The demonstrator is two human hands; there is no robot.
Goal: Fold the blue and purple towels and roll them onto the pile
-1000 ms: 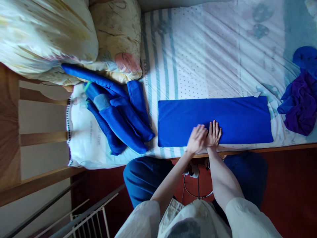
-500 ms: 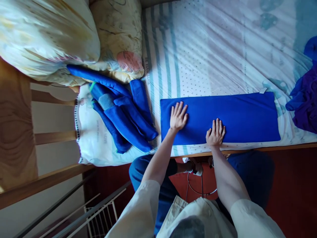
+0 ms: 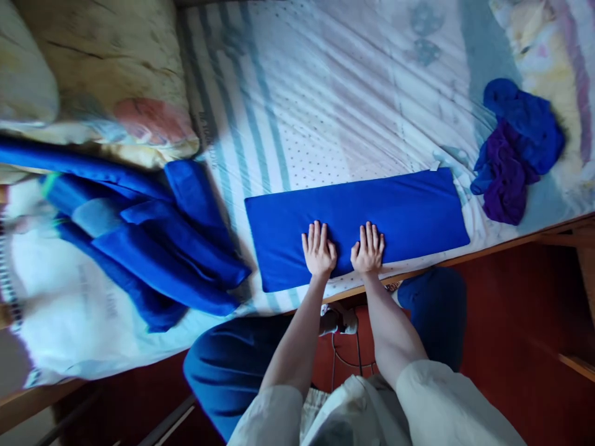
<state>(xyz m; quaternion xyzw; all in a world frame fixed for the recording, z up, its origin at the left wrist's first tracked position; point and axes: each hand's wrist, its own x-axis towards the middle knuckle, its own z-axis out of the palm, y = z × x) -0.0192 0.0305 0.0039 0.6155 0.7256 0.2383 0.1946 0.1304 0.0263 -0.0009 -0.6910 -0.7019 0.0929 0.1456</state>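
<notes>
A blue cloth (image 3: 409,210), folded into a long flat rectangle, lies along the near edge of the bed. A small white tag (image 3: 434,166) sticks out from its far edge. My left hand (image 3: 319,251) rests palm down near the cloth's middle, fingers stretched out. Just to its right my right hand (image 3: 367,249) also lies flat on the cloth, close to the near edge, thumb pointing inward. Neither hand grips anything.
Blue garments (image 3: 158,248) lie heaped on a white pillow (image 3: 51,297) at left. Behind them rises a large patterned cushion (image 3: 116,68). Blue and purple clothes (image 3: 515,148) are bunched on the right of the patterned sheet (image 3: 353,105). A wooden bed rail (image 3: 548,229) runs along the near side.
The view has swung to the right. My left hand has slid right along the cloth, from near its left end to beside my right hand. Both hands stay flat.
</notes>
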